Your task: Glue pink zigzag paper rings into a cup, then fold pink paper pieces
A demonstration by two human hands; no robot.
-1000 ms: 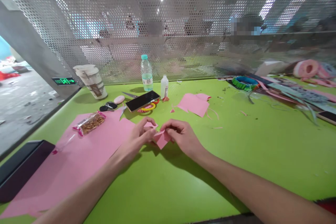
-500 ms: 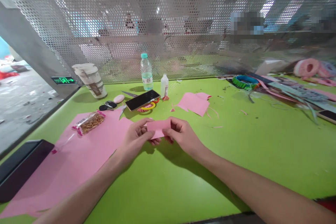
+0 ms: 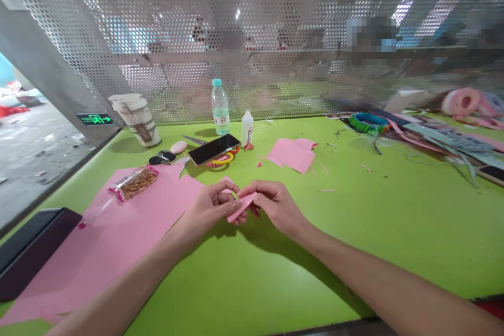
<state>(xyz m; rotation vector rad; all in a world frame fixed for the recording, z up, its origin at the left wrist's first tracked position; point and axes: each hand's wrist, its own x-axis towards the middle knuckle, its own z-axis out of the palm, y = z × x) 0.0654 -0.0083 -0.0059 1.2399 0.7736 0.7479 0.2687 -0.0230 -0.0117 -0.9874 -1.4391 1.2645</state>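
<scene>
My left hand (image 3: 208, 210) and my right hand (image 3: 273, 205) meet above the green table (image 3: 354, 231), pinching a small piece of pink paper (image 3: 241, 206) between them. The paper looks folded or tilted, and my fingers hide part of it. Under my left forearm and hand lies a large pink paper sheet (image 3: 118, 257). A bag of almonds (image 3: 134, 185) rests on that sheet, left of my left hand. A cut pink paper piece (image 3: 292, 155) lies flat on the table beyond my right hand.
Along the back stand a paper cup (image 3: 136, 121), a water bottle (image 3: 220, 107) and a small white bottle (image 3: 247, 128). A phone (image 3: 213, 149) lies over scissors (image 3: 193, 140). A dark tablet (image 3: 33, 252) sits at the left. Craft scraps (image 3: 441, 136) pile right, before a perforated metal screen (image 3: 252, 21).
The pink paper, held flat and wide half a second ago, now shows as a narrow slanted piece. My hands have drawn closer together around it.
</scene>
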